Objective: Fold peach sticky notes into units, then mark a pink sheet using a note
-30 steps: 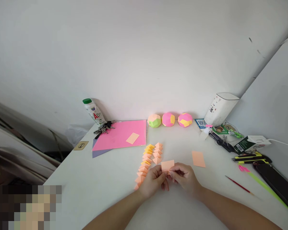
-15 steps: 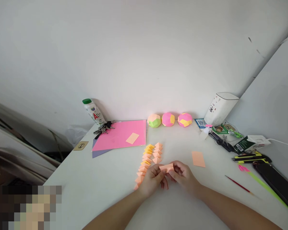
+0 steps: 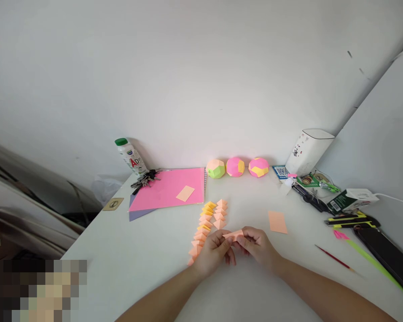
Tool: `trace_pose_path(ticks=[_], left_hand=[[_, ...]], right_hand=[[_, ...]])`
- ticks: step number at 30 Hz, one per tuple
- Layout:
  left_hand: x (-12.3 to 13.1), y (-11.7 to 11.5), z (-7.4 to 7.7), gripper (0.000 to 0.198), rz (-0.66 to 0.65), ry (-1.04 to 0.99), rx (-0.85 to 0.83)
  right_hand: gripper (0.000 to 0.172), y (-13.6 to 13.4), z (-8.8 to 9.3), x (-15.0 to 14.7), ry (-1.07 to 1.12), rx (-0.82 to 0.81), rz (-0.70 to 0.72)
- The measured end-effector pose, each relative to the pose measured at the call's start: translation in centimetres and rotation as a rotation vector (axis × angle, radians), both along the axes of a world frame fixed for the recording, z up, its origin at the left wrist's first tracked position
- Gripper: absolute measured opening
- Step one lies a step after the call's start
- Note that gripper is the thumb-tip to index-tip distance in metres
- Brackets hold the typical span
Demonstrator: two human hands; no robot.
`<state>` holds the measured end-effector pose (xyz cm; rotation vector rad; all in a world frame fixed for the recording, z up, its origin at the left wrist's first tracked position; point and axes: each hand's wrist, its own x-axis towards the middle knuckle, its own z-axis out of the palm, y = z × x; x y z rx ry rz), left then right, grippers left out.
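Between both hands is a small folded piece of peach paper [image 3: 235, 235], held just above the table. My left hand [image 3: 215, 250] pinches its left end and my right hand [image 3: 259, 247] its right end, thumbs on the near side. Close to my left hand run two rows of folded paper units: a longer row [image 3: 201, 232] in peach and orange, partly covered by that hand, and a shorter peach row [image 3: 220, 214]. A flat peach sheet [image 3: 277, 222] lies to the right, beyond my right hand.
Three paper balls [image 3: 235, 167] line the wall. At left are a pink folder [image 3: 168, 190], keys [image 3: 144, 179] and a bottle [image 3: 130, 156]. To the right lie a thin red brush [image 3: 334, 257], yellow-black cutters [image 3: 352, 220], a black case [image 3: 386, 257] and a white box [image 3: 309, 152].
The paper strip looks narrower and slightly more tilted, its upper edge folded toward me. My right fingers have shifted a little along it; the left hand has stayed nearly still.
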<state>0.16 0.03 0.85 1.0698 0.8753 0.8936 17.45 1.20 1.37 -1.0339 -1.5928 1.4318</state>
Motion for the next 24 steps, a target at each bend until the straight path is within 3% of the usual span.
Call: trace_pose_path(ticks=[6,17,24], left_hand=[[0.04,-0.1,0.38,0.039,-0.084,0.047,0.026],[0.18,-0.26,0.26,0.04,-0.066,0.116,0.002],[0.03,-0.3,0.07,0.037,-0.085,0.108,0.008]], right_hand=[[0.037,0.05,-0.21,0.1,0.05,-0.021,0.035],[0.04,-0.05,0.21,0.0,0.004,0.009,0.005],[0.033,-0.14,0.41,-0.09,0.062,-0.011,0.077]])
